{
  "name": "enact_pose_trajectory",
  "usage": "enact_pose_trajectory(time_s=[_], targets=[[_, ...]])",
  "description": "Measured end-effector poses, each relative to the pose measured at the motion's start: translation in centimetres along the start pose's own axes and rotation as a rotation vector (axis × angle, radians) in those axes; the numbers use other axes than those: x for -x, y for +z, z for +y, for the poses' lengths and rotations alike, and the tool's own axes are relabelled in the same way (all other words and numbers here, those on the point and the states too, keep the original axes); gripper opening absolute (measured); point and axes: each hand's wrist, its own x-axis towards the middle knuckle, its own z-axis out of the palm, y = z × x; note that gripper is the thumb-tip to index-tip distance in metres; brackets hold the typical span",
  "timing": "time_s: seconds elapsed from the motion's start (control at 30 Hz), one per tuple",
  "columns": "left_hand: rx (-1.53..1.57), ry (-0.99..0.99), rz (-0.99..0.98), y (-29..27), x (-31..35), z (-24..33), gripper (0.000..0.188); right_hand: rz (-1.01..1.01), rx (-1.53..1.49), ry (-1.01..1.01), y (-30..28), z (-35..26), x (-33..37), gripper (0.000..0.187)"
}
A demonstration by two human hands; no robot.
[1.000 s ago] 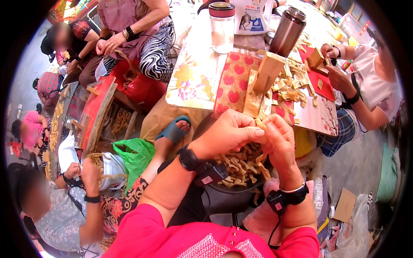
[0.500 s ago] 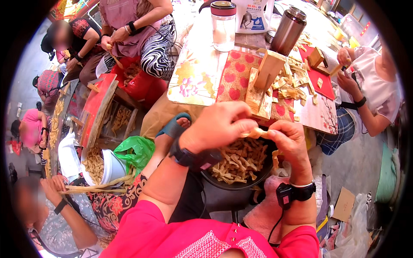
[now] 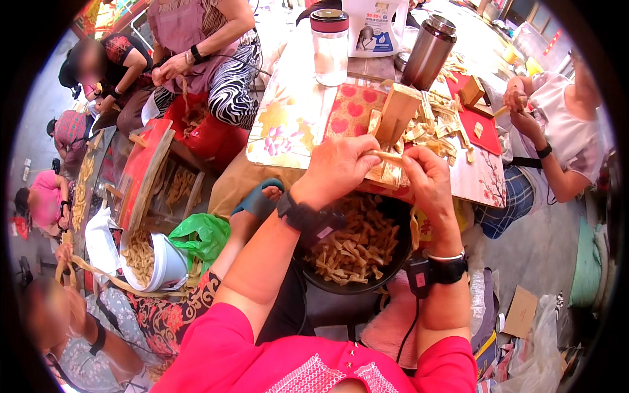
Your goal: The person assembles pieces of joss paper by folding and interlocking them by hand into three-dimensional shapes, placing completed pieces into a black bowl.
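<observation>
My left hand [image 3: 341, 167] and my right hand [image 3: 427, 178] are raised together above a black bowl [image 3: 400, 219] on my lap. Between their fingers they pinch one thin tan folded paper strip [image 3: 386, 156], each hand gripping one end. The bowl is full of several similar folded tan pieces [image 3: 354, 245]. Both wrists wear black bands. Just beyond my hands, on the table, stands a wooden block [image 3: 397, 112] among loose gold and tan paper sheets [image 3: 438, 131].
A table with a flowered cloth [image 3: 288, 111] holds a clear jar [image 3: 329, 46], a steel flask [image 3: 429, 52] and a white jug [image 3: 371, 26]. Other people sit around: one at the right [image 3: 557, 131], others at the upper left. A white bucket [image 3: 160, 265] and green bag [image 3: 200, 236] lie left.
My hands have lifted from the bowl toward the table's edge, still working the strip between them. The person at the lower left has shifted.
</observation>
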Motion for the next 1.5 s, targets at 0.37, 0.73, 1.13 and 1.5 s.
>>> enact_pose_trajectory(time_s=[0.37,0.73,1.13,1.5], targets=[[-0.242,-0.049,-0.086,-1.1,1.0,1.2,0.020,0.181,0.386,-0.097,0.9,2.1,-0.5,0.023],[0.877,-0.231,0.132,2.7,4.4,3.3,0.028,-0.372,-1.013,0.484,4.1,-0.5,3.8,0.024],[0.522,0.137,0.746,-1.2,3.6,2.6,0.029,-0.538,-0.703,0.338,2.7,-4.2,4.4,0.018],[0.375,-0.017,0.226,1.7,6.0,5.2,0.033,0.059,-0.269,0.016,5.2,-2.3,6.2,0.012]])
